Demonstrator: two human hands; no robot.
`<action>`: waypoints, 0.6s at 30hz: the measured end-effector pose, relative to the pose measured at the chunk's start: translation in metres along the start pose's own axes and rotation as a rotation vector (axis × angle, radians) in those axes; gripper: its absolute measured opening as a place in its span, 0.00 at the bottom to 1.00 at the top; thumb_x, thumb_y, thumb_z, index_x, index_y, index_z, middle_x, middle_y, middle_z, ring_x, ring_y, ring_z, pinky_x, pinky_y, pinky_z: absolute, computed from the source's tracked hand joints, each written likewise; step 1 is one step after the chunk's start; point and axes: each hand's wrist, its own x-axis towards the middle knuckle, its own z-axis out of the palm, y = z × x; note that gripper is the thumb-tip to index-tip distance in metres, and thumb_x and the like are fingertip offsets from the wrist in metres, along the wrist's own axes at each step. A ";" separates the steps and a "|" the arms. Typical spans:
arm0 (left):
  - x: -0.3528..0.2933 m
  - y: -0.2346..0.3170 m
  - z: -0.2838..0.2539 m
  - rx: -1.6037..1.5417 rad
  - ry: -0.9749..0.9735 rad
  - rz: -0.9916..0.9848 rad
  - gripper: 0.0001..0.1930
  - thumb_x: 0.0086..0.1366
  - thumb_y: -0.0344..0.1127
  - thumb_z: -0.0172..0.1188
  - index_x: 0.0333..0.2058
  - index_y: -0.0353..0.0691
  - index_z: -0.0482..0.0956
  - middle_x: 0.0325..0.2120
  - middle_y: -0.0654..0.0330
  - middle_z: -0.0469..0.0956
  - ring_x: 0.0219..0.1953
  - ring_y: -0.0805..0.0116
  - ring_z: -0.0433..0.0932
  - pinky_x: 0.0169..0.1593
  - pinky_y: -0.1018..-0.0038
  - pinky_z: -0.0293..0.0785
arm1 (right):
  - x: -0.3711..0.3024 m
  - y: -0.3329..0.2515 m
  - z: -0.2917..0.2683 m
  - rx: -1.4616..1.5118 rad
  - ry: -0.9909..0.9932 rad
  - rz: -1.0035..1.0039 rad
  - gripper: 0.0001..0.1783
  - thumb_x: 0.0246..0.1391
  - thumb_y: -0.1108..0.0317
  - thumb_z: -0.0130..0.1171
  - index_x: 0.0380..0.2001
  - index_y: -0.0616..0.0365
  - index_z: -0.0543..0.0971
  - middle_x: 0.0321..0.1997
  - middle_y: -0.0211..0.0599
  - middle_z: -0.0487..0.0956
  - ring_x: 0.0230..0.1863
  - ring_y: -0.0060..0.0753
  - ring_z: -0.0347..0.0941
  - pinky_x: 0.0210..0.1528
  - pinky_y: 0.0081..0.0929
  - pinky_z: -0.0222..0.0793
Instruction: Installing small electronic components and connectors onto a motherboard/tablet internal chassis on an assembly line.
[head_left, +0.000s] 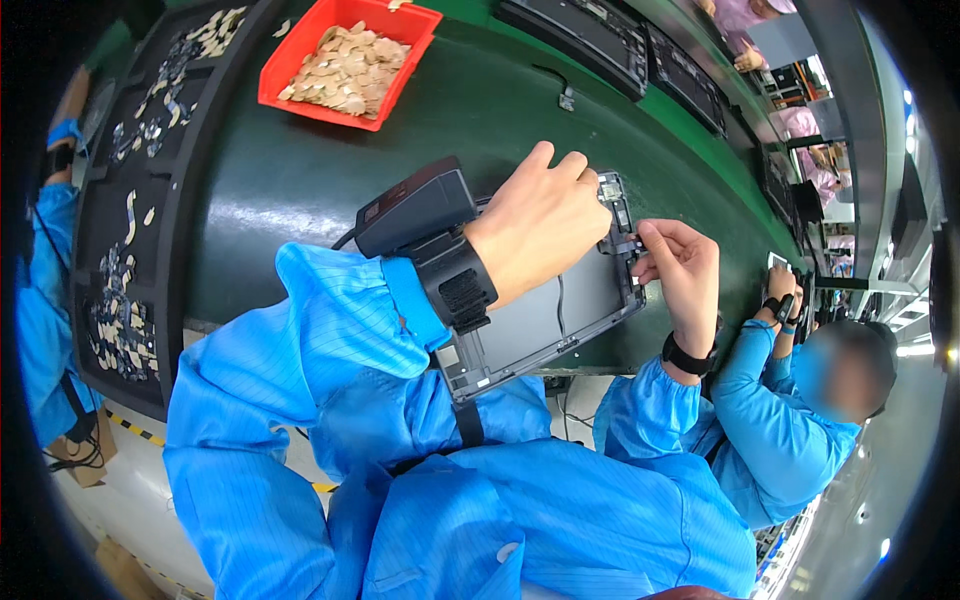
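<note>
A grey flat device housing lies on the green conveyor belt in front of me, its open inside facing up. My left hand rests knuckles-up over the housing's far end, fingers curled against its top edge. A black box is strapped to that wrist. My right hand pinches a small dark part at the housing's right rim, between thumb and forefinger. Both arms wear blue sleeves.
A red bin of pale flat pieces stands at the far left of the belt. Black trays with small parts line the left side. More dark housings lie further along the belt. A person in blue works to my right.
</note>
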 end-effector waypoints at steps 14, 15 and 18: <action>0.035 0.021 0.026 -0.564 0.051 -0.057 0.10 0.62 0.38 0.66 0.40 0.42 0.88 0.31 0.51 0.85 0.38 0.49 0.83 0.43 0.56 0.79 | 0.018 0.038 -0.018 0.529 -0.166 0.025 0.24 0.66 0.75 0.61 0.62 0.74 0.71 0.45 0.49 0.86 0.36 0.29 0.86 0.41 0.21 0.85; 0.036 0.020 0.028 -0.538 0.067 -0.047 0.11 0.63 0.37 0.65 0.42 0.41 0.88 0.33 0.52 0.86 0.38 0.50 0.84 0.44 0.58 0.79 | 0.018 0.039 -0.016 0.561 -0.163 0.027 0.25 0.66 0.75 0.61 0.63 0.74 0.70 0.46 0.50 0.86 0.37 0.29 0.86 0.41 0.22 0.85; 0.035 0.017 0.030 -0.570 0.184 -0.035 0.12 0.63 0.36 0.64 0.43 0.41 0.88 0.33 0.53 0.86 0.38 0.51 0.84 0.45 0.59 0.80 | 0.020 0.042 -0.022 0.613 -0.139 0.017 0.26 0.67 0.74 0.61 0.64 0.73 0.69 0.46 0.50 0.86 0.38 0.31 0.87 0.41 0.23 0.85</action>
